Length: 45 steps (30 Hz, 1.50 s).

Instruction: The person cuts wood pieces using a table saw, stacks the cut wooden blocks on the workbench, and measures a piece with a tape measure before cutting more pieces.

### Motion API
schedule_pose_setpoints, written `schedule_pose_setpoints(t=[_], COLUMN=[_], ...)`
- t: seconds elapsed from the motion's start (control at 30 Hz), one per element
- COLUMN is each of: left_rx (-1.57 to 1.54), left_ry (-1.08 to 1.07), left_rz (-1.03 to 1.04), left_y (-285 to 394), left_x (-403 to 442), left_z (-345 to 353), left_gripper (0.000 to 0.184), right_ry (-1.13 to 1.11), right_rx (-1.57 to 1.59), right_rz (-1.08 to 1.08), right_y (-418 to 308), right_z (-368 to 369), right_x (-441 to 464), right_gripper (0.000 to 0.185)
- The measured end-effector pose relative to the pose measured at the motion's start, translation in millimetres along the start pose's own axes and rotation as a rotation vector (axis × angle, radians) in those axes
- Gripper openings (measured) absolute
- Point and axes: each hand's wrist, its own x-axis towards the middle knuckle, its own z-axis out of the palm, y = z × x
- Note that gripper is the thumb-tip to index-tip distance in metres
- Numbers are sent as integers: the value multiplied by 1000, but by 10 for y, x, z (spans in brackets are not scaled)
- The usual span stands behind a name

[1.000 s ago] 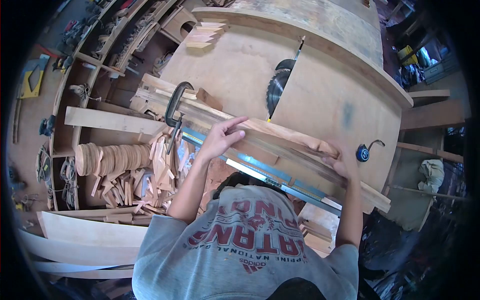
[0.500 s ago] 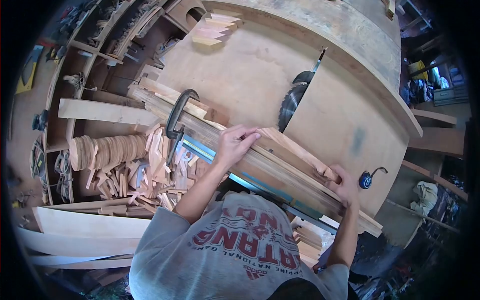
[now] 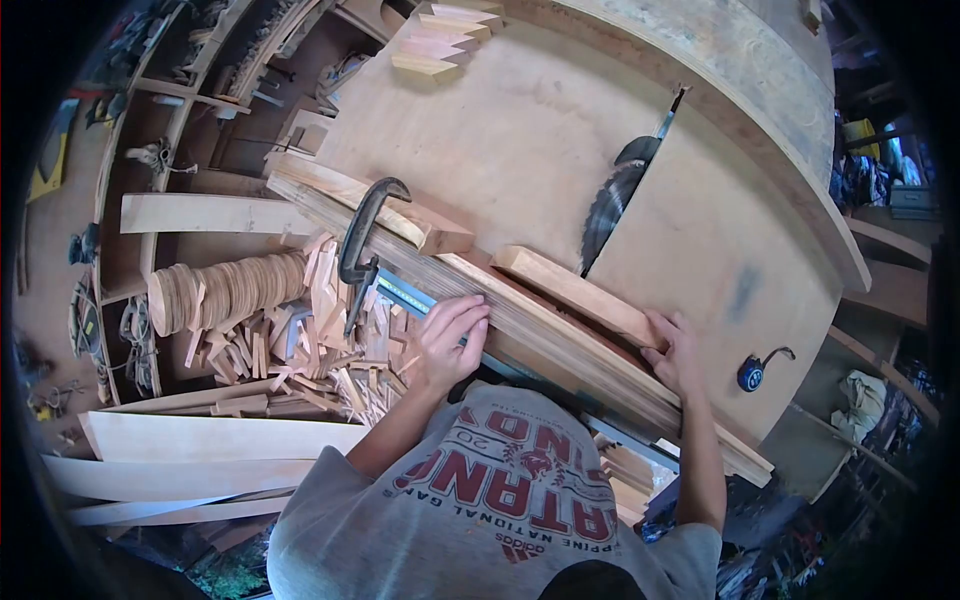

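My right hand is closed round the near right end of a short wooden block. The block lies beside the long wooden fence, with a dark gap between them. My left hand is over the body-side edge of the fence, fingers loosely curled together, with nothing visible in them. A black C-clamp grips the fence and another wooden block at its left. The round saw blade stands up through the wooden table, beyond the block.
A blue tape measure lies on the table at the right. Several notched wood pieces sit at the far left. Left of the fence are wood offcuts, a row of round wooden discs and shelves with tools.
My left hand has let go of the wood and drawn back toward my body. The block has turned nearly parallel to the fence, with my right hand still on its end. The view has shifted slightly.
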Motion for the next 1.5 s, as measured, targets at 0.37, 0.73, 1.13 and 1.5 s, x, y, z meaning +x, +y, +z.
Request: schedule_pose_setpoints(t=[0.37,0.73,1.13,1.5], left_rx=[32,27,122,-134], left_ry=[16,3,-3,194], left_rz=[21,37,148,-775], left_y=[-99,-140,157,-1310], left_x=[-125,-157,198,-1722], left_z=[77,80,168,233], left_gripper=[26,27,19,22], right_ry=[-159,-273,-281,-103], right_rx=[32,-41,40,-346], right_rz=[-97,-148,0,-96], right_y=[-239,-200,-213,-892], right_z=[-27,51,64,225], right_x=[108,201,193,-294], right_gripper=[74,67,69,103])
